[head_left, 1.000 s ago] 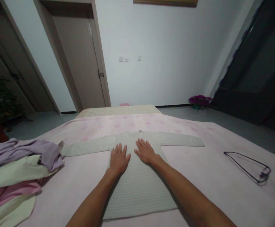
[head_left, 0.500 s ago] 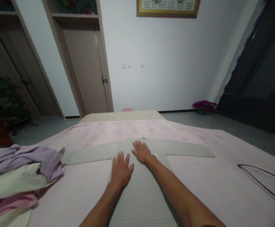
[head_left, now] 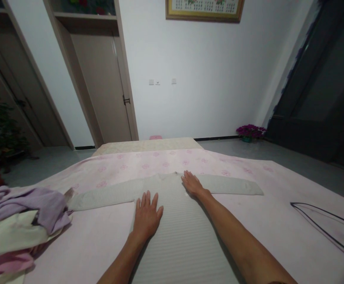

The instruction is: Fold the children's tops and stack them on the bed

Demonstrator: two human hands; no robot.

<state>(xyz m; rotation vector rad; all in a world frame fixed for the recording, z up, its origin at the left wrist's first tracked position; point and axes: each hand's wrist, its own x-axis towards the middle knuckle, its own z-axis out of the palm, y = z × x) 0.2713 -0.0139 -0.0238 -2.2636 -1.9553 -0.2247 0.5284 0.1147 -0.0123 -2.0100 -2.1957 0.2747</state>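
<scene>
A pale grey-green ribbed long-sleeved top (head_left: 177, 228) lies spread flat, its collar away from me and both sleeves stretched out sideways. My left hand (head_left: 147, 215) rests palm down on the left side of its chest, fingers spread. Farther up, my right hand (head_left: 192, 183) lies flat by the right shoulder, close to the collar, with its fingers stretched out. Neither hand grips the cloth. Part of the right shoulder is hidden under my right hand and forearm.
A pink flowered sheet (head_left: 260, 225) lies under the top. On the left is a heap of clothes (head_left: 23, 221) in lilac, cream and pink. A black wire hanger (head_left: 322, 232) lies at the right. Beyond stand a door (head_left: 103, 79) and purple flowers (head_left: 251, 131).
My right hand has slid right and slightly away, from the upper chest to the right shoulder. My left hand stays on the left chest. The view has turned a little, showing more of the hanger.
</scene>
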